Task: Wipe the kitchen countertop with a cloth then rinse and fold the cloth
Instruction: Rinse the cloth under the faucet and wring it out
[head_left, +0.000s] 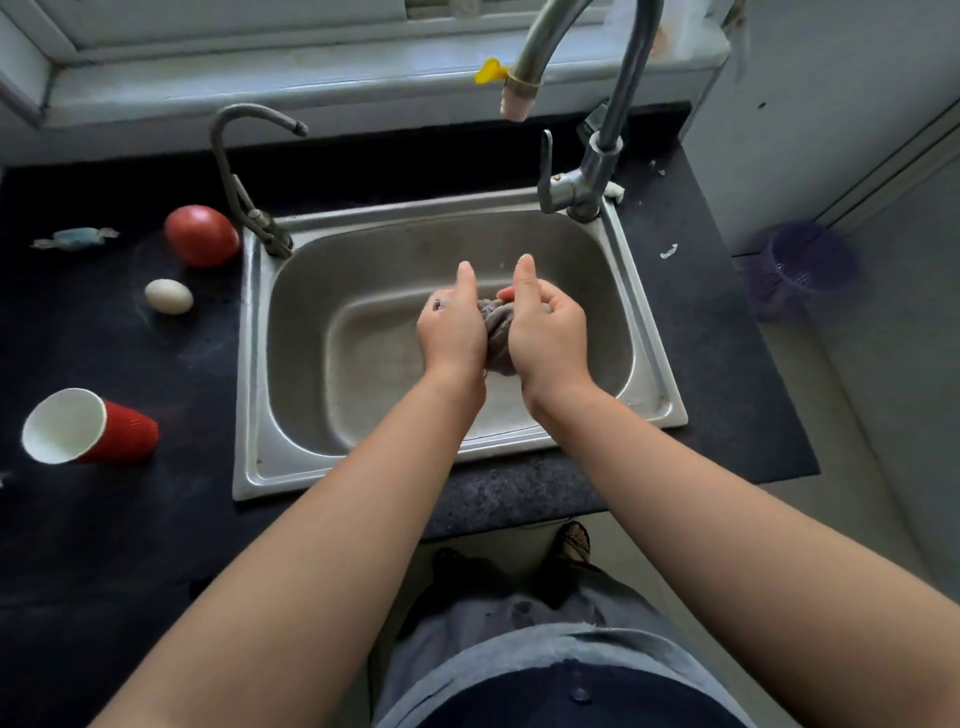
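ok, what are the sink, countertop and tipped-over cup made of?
Sink: looks like brushed stainless steel, grey with a soft sheen.
Countertop: dark speckled stone or laminate, matte; can't tell which.
Cup: probably paper, with a red ribbed outside and a plain white inside.

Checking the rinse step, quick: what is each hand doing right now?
Left hand: grips the twisted cloth over the sink.
Right hand: grips the same cloth.
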